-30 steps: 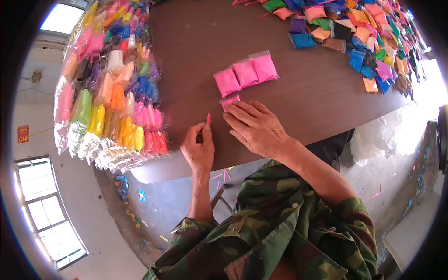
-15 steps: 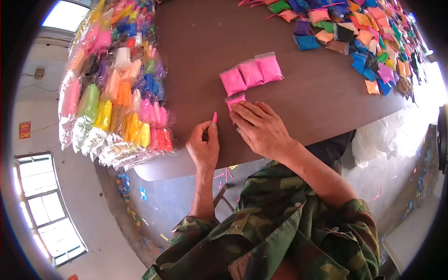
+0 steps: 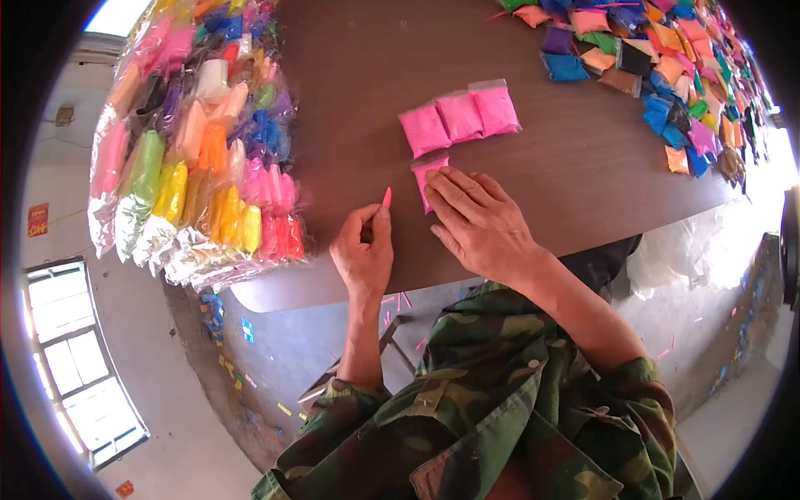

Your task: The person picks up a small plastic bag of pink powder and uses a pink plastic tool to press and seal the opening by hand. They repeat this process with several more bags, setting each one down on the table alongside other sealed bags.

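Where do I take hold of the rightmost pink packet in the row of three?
I'd pinch the right edge of the rightmost packet, coming from the right: bare table lies there, while its left side meets the middle packet. It lies flat and looks plump, so its filled edge should hold better than the thin clear strip along its far side.

Wall: pale plaster wall (image 3: 171, 425) bearing a small red paper (image 3: 38, 220)
Window: dark-framed, multi-pane window (image 3: 77, 365), glaring white
Table: smooth brown table (image 3: 350, 108) with a rounded corner
Floor: grey floor (image 3: 292, 333) strewn with coloured scraps (image 3: 247, 330)
Light: white glare (image 3: 779, 171), far right
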Demonstrator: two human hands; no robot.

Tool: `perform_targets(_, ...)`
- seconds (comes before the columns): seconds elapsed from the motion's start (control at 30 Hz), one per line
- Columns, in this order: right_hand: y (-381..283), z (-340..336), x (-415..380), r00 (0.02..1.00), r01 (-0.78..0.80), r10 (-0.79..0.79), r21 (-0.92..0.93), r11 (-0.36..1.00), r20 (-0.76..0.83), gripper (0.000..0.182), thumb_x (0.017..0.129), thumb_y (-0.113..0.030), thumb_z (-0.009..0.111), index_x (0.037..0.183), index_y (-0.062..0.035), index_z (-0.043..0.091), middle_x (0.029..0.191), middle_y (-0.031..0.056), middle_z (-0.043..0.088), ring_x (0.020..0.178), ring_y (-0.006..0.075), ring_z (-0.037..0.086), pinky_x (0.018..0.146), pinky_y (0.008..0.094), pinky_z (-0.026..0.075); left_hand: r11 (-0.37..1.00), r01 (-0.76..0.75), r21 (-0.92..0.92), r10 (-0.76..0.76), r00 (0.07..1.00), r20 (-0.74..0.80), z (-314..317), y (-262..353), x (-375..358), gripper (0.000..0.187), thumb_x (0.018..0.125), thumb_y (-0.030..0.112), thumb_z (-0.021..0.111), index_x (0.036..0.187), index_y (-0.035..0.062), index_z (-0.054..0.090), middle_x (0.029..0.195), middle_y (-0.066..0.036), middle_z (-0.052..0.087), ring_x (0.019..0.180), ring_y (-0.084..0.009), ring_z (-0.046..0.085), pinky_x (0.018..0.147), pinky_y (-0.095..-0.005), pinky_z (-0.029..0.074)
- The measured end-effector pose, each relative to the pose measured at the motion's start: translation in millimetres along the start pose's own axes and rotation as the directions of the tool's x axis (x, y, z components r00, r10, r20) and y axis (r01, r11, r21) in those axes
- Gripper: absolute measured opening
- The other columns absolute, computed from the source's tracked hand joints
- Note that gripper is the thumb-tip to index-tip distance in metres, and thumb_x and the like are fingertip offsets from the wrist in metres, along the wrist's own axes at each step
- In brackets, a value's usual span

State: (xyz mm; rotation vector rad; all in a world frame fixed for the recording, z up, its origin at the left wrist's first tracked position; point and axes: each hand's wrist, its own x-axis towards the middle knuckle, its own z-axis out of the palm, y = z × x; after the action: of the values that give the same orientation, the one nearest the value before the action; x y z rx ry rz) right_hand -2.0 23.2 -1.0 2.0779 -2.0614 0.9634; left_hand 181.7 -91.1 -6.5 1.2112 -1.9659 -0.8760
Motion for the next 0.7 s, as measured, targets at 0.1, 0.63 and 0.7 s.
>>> perform_targets(0.1, -2, 4, -2, 1.0, -0.019, 0.019, 0.003, 1.0, 0.017, 0.043, 0.094, -0.022, 0.073, 0.131, 0.0001, 0.067, 0.144, 0.0131, 0.061, 0.136, 0.0279, 0.057, 0.11, 0.047, 0.047, 0.999, 0.043, -0.008, -0.043, 0.999, 0.022, -1, -2, -1, 0.018, 0.1, 0.018, 0.075, 0.1, 0.0006, 0.076, 0.076, 0.0, 0.069, 0.069, -0.0064, 0.06, 0.063, -0.0252, 0.05)
perform_targets(0.63, 3, -13, -20, 0.993, -0.063, 0.075, 0.12, 0.991, -0.096, 0.049, 0.093, -0.015, 0.072, 0.139, -0.0005, 0.062, 0.149, 0.0145, 0.058, 0.135, 0.0329, 0.058, 0.113, 0.0502, 0.045, 0.999, -0.013, 0.044, 0.013, 1.0, 0.003, -1, -6, 0, 0.017, 0.101, 0.018, 0.074, 0.101, 0.0013, 0.076, 0.077, -0.001, 0.07, 0.069, -0.0064, 0.06, 0.063, -0.0261, 0.049)
perform_targets(0.7, 4, -16, -26, 0.989, -0.091, 0.103, 0.115, 0.989, -0.105, 0.048, 0.093, -0.014, 0.072, 0.138, -0.0011, 0.063, 0.148, 0.0151, 0.058, 0.134, 0.0339, 0.058, 0.112, 0.0504, 0.046, 0.999, -0.035, 0.042, 0.034, 0.999, 0.005, 0, -5, 2, 0.017, 0.1, 0.018, 0.074, 0.101, 0.0013, 0.076, 0.077, -0.001, 0.069, 0.068, -0.0063, 0.06, 0.063, -0.0259, 0.049)
